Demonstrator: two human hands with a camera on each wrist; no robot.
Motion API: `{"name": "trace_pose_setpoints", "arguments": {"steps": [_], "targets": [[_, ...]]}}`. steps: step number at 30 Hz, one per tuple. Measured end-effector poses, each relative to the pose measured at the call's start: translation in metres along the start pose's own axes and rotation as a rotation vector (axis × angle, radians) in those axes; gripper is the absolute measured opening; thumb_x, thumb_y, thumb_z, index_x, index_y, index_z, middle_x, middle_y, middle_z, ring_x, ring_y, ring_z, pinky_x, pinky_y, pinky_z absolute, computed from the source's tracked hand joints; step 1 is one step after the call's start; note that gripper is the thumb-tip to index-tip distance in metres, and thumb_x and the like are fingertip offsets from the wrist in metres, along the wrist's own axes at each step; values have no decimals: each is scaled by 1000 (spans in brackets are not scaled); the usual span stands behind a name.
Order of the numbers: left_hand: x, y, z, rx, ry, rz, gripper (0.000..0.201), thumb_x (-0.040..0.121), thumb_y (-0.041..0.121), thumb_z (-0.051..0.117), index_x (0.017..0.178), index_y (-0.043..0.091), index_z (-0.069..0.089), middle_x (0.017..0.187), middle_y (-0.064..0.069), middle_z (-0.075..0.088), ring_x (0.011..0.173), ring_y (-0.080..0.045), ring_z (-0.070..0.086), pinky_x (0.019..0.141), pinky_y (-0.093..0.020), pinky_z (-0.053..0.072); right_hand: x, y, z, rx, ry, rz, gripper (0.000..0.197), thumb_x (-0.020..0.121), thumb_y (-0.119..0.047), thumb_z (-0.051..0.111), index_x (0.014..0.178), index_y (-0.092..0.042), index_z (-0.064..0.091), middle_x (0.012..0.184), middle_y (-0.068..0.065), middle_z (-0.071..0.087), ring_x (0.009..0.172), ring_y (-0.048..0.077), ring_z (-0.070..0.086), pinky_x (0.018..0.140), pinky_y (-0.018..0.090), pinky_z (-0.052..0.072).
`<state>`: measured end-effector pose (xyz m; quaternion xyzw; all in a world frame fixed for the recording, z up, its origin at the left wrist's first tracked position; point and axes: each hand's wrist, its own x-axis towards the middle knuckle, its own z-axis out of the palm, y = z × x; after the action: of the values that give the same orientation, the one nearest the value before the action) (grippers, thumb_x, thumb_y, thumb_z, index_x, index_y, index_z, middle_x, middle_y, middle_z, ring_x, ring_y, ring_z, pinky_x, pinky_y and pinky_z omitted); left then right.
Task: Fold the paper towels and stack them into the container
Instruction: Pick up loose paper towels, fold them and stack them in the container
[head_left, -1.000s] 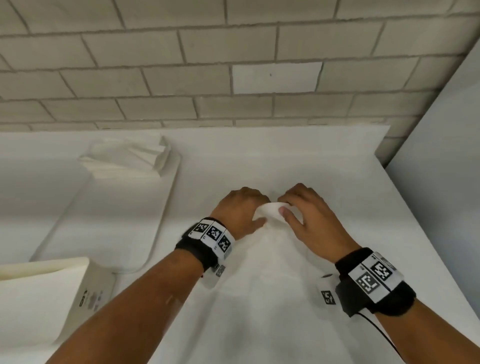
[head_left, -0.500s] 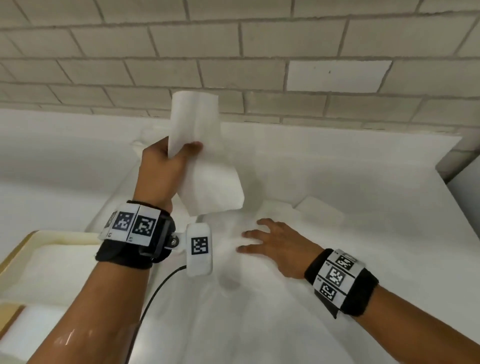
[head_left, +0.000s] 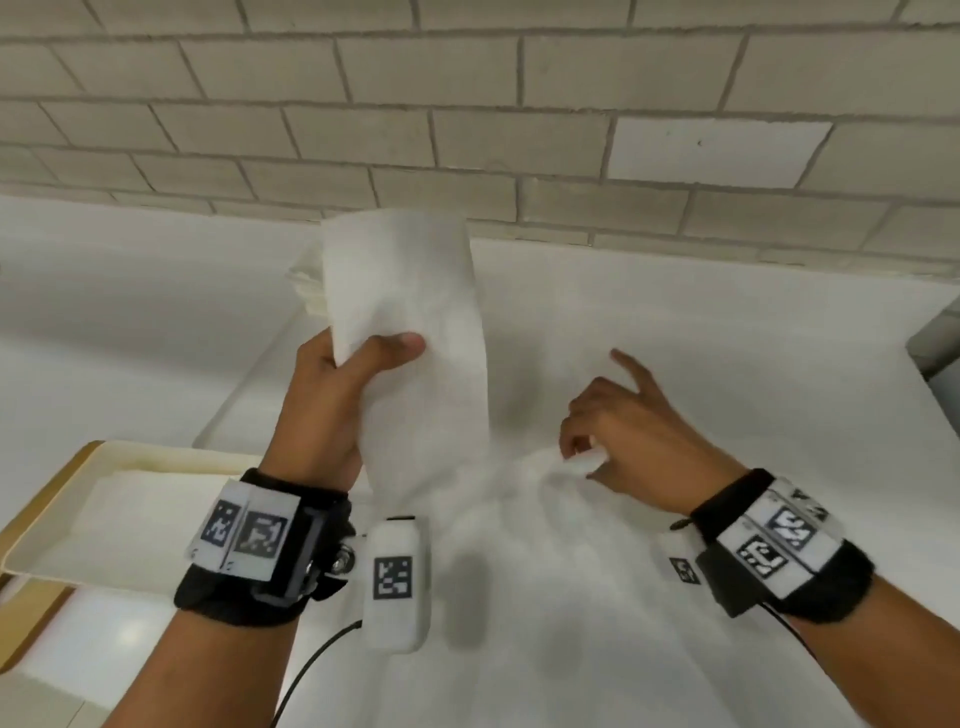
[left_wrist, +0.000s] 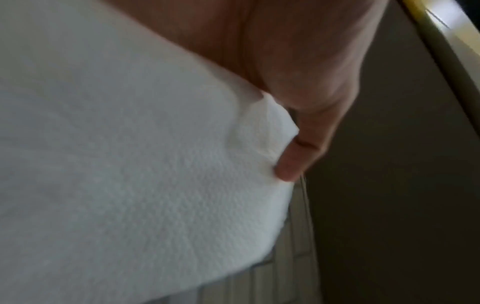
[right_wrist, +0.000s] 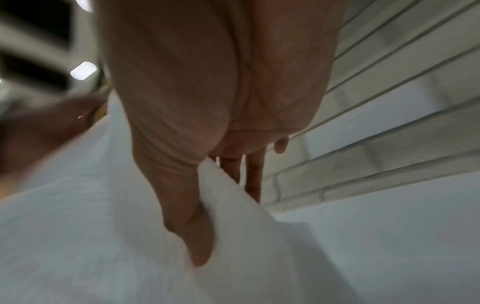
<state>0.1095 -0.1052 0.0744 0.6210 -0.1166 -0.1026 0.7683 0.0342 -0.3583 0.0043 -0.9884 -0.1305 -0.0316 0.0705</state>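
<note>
A folded paper towel (head_left: 410, 332) is gripped upright by the raised left hand (head_left: 332, 400), thumb across it. Right of that towel, a second towel's corner (head_left: 584, 460) is pinched on the desk (head_left: 727, 322) by the lowered right hand (head_left: 634, 431).

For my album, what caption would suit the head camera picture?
Left hand lifts a paper towel while right hand pinches its lower corner, container waiting nearby.

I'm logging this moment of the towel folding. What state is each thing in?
paper towel: lifted off the table, held upright.
left hand: grip closed on the towel's left edge, thumb in front.
right hand: pinches a white towel corner low over the table.
container: open, a white sheet lying flat inside.
tray: on the table, a towel pile at its far end.
</note>
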Motion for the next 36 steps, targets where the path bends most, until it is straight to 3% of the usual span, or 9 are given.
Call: {"name": "trace_pose_setpoints", "arguments": {"steps": [3, 6, 10, 14, 16, 21, 25, 29, 36], "targets": [[-9, -9, 4, -425, -261, 11, 40, 62, 22, 82, 101, 20, 73, 104, 2, 73, 104, -18, 68, 90, -32, 56, -24, 6, -56, 449, 204, 437, 14, 84, -34, 75, 87, -31, 61, 94, -10, 66, 125, 13, 52, 118, 26, 21], [-11, -28, 27, -366, -450, -101, 49, 55, 35, 92, 99, 23, 76, 133, -3, 65, 132, -24, 54, 109, -36, 45, -43, 5, -77, 759, 366, 587, 11, 82, -27, 78, 85, -26, 68, 88, -8, 72, 92, 1, 67, 88, 26, 55], [-14, -47, 61, -166, -451, -251, 36, 61, 19, 87, 94, 8, 79, 104, -9, 77, 104, -25, 71, 91, -35, 52, -51, -12, -72, 901, 259, 503, 24, 86, -22, 75, 110, -22, 72, 103, -8, 75, 95, 4, 70, 89, 29, 56], [-3, -38, 64, -58, -247, -148, 19, 70, 9, 75, 88, 13, 80, 98, -8, 79, 92, -21, 75, 76, -30, 58, -57, -8, -73, 988, 392, 534, 18, 88, -18, 72, 104, -27, 71, 101, -11, 75, 94, 3, 70, 86, 24, 55], [10, -30, 52, -166, -113, -88, 19, 73, 9, 69, 89, 14, 79, 98, -5, 78, 92, -20, 74, 81, -32, 58, -64, 0, -78, 1079, 488, 577, 21, 88, -14, 71, 105, -26, 70, 104, -10, 75, 99, 4, 70, 93, 25, 52], [16, -21, 18, -533, -260, -50, 29, 68, 21, 74, 97, 21, 74, 111, 1, 72, 111, -17, 68, 102, -35, 50, -83, 16, -84, 1280, 619, 622, 34, 86, -5, 68, 115, -21, 67, 115, -3, 73, 110, 13, 67, 102, 36, 47], [12, -26, 24, -197, -404, 46, 55, 49, 36, 96, 96, 16, 78, 103, 2, 77, 96, -14, 73, 86, -29, 59, -90, 19, -86, 1204, 568, 596, 35, 84, -7, 70, 114, -24, 67, 112, -8, 74, 108, 10, 68, 99, 29, 51], [-3, -20, 65, 534, -730, 178, 42, 78, 15, 87, 117, 17, 73, 136, 14, 62, 118, -6, 64, 97, -24, 52, -90, 9, -89, 1084, 460, 474, 32, 86, -8, 69, 110, -29, 66, 106, -18, 74, 101, -1, 68, 83, 9, 50], [-5, -35, 87, 571, -580, 125, 38, 91, 20, 74, 123, 26, 55, 98, 6, 77, 89, -11, 73, 77, -36, 60, -86, 20, -81, 1140, 903, 541, 21, 88, -10, 70, 96, -29, 71, 103, -9, 75, 105, 10, 69, 99, 33, 53]]}}
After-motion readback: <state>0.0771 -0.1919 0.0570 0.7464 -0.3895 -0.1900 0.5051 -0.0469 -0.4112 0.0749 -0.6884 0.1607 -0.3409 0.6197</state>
